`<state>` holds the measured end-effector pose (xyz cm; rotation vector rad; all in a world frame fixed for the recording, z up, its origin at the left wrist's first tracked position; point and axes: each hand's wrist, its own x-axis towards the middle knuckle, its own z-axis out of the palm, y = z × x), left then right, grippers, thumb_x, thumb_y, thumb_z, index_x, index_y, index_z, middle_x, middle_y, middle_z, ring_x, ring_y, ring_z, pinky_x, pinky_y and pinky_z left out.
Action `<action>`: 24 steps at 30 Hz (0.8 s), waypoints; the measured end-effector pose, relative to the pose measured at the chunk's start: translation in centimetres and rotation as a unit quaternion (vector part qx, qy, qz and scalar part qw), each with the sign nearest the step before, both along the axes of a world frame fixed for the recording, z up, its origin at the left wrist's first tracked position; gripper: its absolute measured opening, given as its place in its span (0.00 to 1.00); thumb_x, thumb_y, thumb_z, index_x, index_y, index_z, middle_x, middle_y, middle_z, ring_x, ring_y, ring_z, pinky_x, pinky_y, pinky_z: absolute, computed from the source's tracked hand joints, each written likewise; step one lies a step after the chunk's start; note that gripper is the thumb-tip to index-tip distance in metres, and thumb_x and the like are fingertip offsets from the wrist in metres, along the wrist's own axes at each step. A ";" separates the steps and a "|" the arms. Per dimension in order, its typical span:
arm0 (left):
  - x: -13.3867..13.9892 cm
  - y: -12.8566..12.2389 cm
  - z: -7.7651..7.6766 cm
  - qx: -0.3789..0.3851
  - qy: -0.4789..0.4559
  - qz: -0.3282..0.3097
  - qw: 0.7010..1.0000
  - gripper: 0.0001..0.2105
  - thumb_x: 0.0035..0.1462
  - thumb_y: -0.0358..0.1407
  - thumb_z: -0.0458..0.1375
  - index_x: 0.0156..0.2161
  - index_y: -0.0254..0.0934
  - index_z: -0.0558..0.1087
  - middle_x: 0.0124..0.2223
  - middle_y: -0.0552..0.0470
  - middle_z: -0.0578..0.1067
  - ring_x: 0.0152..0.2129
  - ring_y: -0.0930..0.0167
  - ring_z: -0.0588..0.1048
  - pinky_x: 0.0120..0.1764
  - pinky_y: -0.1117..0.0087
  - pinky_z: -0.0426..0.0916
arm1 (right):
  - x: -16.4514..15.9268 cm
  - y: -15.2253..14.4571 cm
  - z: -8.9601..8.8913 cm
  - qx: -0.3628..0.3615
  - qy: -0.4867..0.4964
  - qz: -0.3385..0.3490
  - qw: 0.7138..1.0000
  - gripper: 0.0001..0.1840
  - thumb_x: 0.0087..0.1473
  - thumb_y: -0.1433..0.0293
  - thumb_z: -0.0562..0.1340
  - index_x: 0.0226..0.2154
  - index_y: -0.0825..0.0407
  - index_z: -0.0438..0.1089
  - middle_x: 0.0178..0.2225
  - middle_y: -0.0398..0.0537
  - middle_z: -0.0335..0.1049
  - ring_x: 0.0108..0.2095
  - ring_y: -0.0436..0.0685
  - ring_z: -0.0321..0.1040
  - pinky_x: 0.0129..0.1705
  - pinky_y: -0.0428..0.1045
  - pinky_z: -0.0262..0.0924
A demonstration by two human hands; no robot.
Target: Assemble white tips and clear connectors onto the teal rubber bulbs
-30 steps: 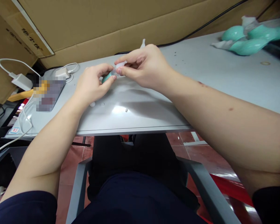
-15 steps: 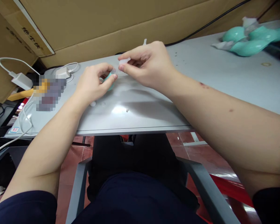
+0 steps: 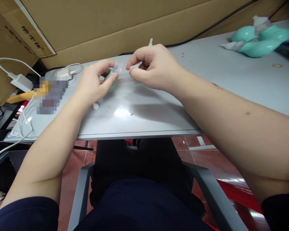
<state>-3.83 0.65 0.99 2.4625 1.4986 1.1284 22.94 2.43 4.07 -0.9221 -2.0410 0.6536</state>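
Observation:
My left hand (image 3: 92, 78) is closed around a small teal object (image 3: 110, 78), held between thumb and fingers just over the table. A clear, film-like piece (image 3: 118, 65) shows at its upper end, by my fingertips. Across a small gap, my right hand (image 3: 156, 69) pinches a whitish translucent plastic piece (image 3: 135, 65) between thumb and forefinger. Behind that hand's knuckles a narrow whitish tip (image 3: 150, 42) sticks up; I cannot tell whether it belongs to the same piece. Below my left wrist a small white disc (image 3: 96, 105) lies on the table.
The grey table (image 3: 144, 123) meets a cardboard wall (image 3: 98, 25) at the back. Teal rounded objects with whitish wrapping (image 3: 260, 48) lie at the far right. Left are white chargers (image 3: 22, 83) with cables and a blurred-out patch. A tiny white bit (image 3: 132, 113) lies near the front.
My hands have drawn a little apart. The right one has shifted right with the whitish piece, and the left one slightly left with the teal object.

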 end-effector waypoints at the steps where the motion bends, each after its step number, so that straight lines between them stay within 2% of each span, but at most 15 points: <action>1: 0.0 0.1 -0.1 0.003 0.002 0.000 1.000 0.16 0.83 0.51 0.69 0.61 0.43 0.88 0.46 0.47 0.89 0.42 0.60 0.87 0.48 0.60 0.82 | 0.1 0.1 -0.1 -0.001 0.000 0.001 1.000 0.17 0.59 0.81 0.74 0.34 0.41 0.76 0.29 0.40 0.68 0.35 0.59 0.63 0.44 0.58 0.62; 5: -0.2 0.2 0.0 0.014 0.009 0.002 1.000 0.15 0.83 0.49 0.67 0.61 0.44 0.88 0.46 0.46 0.89 0.42 0.59 0.87 0.51 0.56 0.82 | 0.6 0.4 -0.7 -0.013 -0.001 0.037 0.999 0.16 0.59 0.76 0.78 0.37 0.40 0.76 0.33 0.43 0.74 0.37 0.62 0.68 0.46 0.61 0.66; 8: -0.3 0.3 0.2 0.020 0.013 0.005 1.000 0.14 0.83 0.50 0.67 0.60 0.46 0.87 0.46 0.46 0.89 0.43 0.58 0.87 0.54 0.54 0.83 | 1.0 0.5 -1.1 0.003 -0.064 0.097 0.993 0.12 0.61 0.72 0.80 0.36 0.42 0.80 0.34 0.46 0.80 0.40 0.67 0.77 0.48 0.62 0.69; 10: -0.4 0.3 0.3 0.017 0.014 0.004 1.000 0.14 0.82 0.50 0.67 0.60 0.46 0.87 0.47 0.45 0.90 0.43 0.57 0.87 0.54 0.53 0.83 | 1.1 0.4 -1.2 0.018 -0.118 0.122 0.985 0.08 0.63 0.71 0.80 0.36 0.43 0.84 0.35 0.46 0.82 0.41 0.67 0.79 0.49 0.62 0.69; 14: -0.5 0.3 0.2 0.007 0.017 0.001 1.000 0.15 0.83 0.52 0.67 0.61 0.47 0.87 0.49 0.45 0.90 0.44 0.56 0.87 0.53 0.52 0.83 | 1.0 0.2 -1.2 0.017 -0.198 0.136 0.971 0.05 0.65 0.70 0.82 0.39 0.44 0.89 0.40 0.47 0.87 0.44 0.66 0.80 0.49 0.60 0.67; 17: -0.5 0.3 0.2 0.006 0.022 0.004 1.000 0.15 0.83 0.52 0.67 0.60 0.47 0.88 0.47 0.45 0.89 0.43 0.57 0.86 0.56 0.51 0.83 | 0.8 0.3 -1.3 0.006 -0.234 0.153 0.960 0.04 0.65 0.71 0.82 0.41 0.45 0.91 0.41 0.48 0.90 0.46 0.68 0.80 0.48 0.61 0.66; 20: -0.4 0.0 0.3 -0.005 0.034 -0.003 0.999 0.14 0.82 0.49 0.67 0.61 0.46 0.89 0.47 0.45 0.88 0.44 0.57 0.85 0.57 0.51 0.83 | 0.6 0.5 -1.5 0.007 -0.250 0.160 0.955 0.05 0.67 0.72 0.80 0.43 0.46 0.92 0.42 0.49 0.91 0.47 0.69 0.80 0.49 0.61 0.66; 24: -0.2 -0.7 0.7 -0.011 0.053 0.001 0.999 0.14 0.80 0.46 0.67 0.62 0.46 0.89 0.50 0.45 0.89 0.47 0.57 0.86 0.58 0.53 0.84 | 0.8 0.7 -1.9 0.002 -0.240 0.173 0.955 0.02 0.65 0.69 0.80 0.41 0.47 0.90 0.44 0.52 0.90 0.48 0.71 0.80 0.51 0.62 0.64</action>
